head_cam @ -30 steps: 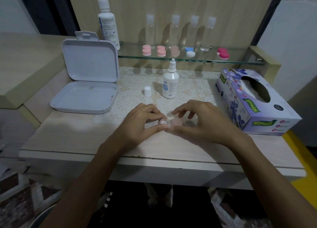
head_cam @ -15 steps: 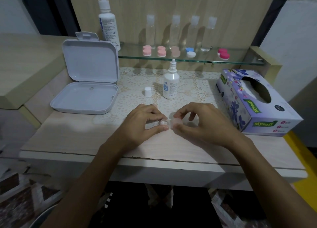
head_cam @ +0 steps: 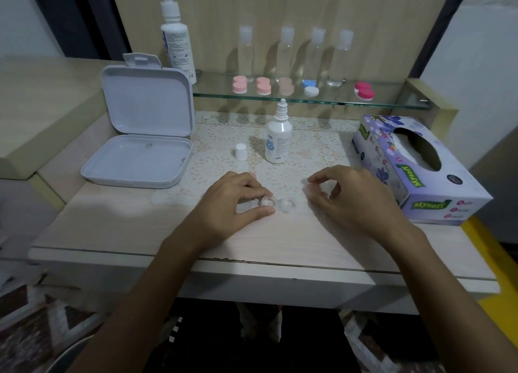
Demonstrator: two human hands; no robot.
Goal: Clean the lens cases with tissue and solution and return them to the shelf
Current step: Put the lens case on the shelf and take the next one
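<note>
Home vanity: glass shelf (head_cam: 392, 103), tissue box (head_cam: 420, 170).

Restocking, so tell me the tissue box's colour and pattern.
Lavender tissue box with purple flowers and green labels, seen in the head view.

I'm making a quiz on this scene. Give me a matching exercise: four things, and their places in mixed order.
Things:
1. Clear lens case
2. Blue-and-white case
3. White cap
4. Tissue box

Places:
A. Glass shelf
B. Table's right side
C. Pinched by left hand
D. Left of the small bottle

Pairs: 1-C, 2-A, 3-D, 4-B
</note>
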